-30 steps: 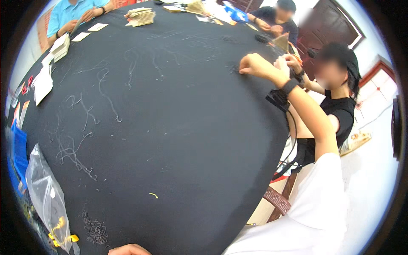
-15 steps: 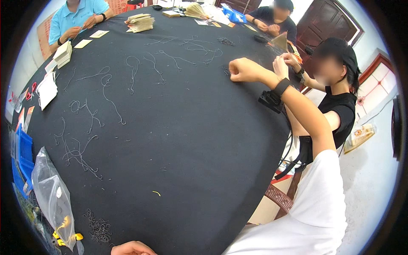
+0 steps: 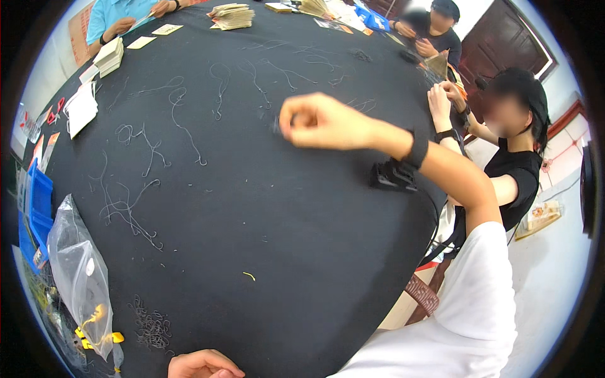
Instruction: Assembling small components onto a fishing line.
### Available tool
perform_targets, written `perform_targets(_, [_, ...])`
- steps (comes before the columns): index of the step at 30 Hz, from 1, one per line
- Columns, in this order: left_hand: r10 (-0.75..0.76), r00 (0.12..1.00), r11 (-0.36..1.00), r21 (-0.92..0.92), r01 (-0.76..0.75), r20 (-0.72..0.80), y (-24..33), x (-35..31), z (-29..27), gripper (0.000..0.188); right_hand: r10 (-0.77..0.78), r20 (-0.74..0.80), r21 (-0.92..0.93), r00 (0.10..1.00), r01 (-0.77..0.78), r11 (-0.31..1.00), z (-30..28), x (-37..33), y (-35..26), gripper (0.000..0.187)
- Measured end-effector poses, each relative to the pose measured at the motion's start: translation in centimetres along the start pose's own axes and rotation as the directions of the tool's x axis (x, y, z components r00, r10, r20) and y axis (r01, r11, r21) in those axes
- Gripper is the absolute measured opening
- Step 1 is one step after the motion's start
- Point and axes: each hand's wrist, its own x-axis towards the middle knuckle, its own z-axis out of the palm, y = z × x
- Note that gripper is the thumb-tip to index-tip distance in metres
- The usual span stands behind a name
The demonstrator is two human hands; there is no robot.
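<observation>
My right hand (image 3: 321, 123) is raised over the far middle of the black-covered table (image 3: 302, 252), smeared by motion. Its fingers curl into a pinch. A dark blur shows at the fingertips, too indistinct to name. My left hand (image 3: 205, 364) lies at the bottom edge, cut off by the picture, its fingers bent and held together; whatever they hold is hidden. Just left of it is a heap of small dark hooks (image 3: 150, 324). Thin dark lines with hooked ends, like tied fish hooks (image 3: 132, 217), are spread over the left and far parts of the cloth.
A clear plastic bag (image 3: 79, 271) and a blue tray (image 3: 39, 208) line the left edge. Card stacks (image 3: 230, 17) and red scissors (image 3: 58, 110) lie farther off. A person in black (image 3: 517, 157) sits at the right; others work across. A yellow scrap (image 3: 249, 276) rests nearby.
My right hand has swept left from the table's right side toward its middle, fingers still pinched. My left hand stays at the bottom edge. The whole view has shifted somewhat.
</observation>
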Motion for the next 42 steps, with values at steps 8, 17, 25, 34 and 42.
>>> perform_targets(8, [0.012,1.0,0.999,-0.046,-0.011,0.02,-0.4,-0.2,-0.7,0.008,-0.006,-0.006,-0.439,1.0,0.003,0.899,0.7,-2.8,-3.4,0.013])
perform_targets(17, [0.031,0.999,0.999,-0.023,-0.031,0.012,-0.4,0.0,-0.5,0.009,-0.108,-0.042,-0.379,0.993,0.084,0.922,0.5,-2.7,-3.8,0.012])
perform_targets(25, [0.046,0.999,0.999,-0.025,-0.046,0.012,-0.5,-0.3,-0.4,0.009,0.044,-0.233,-0.526,0.971,-0.164,0.834,2.7,1.0,-3.2,0.02])
perform_targets(34, [0.135,0.982,0.973,0.205,-0.106,-0.135,-1.6,-0.6,1.4,0.014,0.015,-0.338,0.08,0.941,0.012,0.997,-2.3,2.8,-9.4,0.013])
perform_targets(42, [0.782,0.589,0.544,0.682,-0.489,-0.202,-0.3,1.4,1.2,0.03,-0.438,-0.28,0.264,0.854,0.507,0.821,-2.3,0.2,-21.6,0.032])
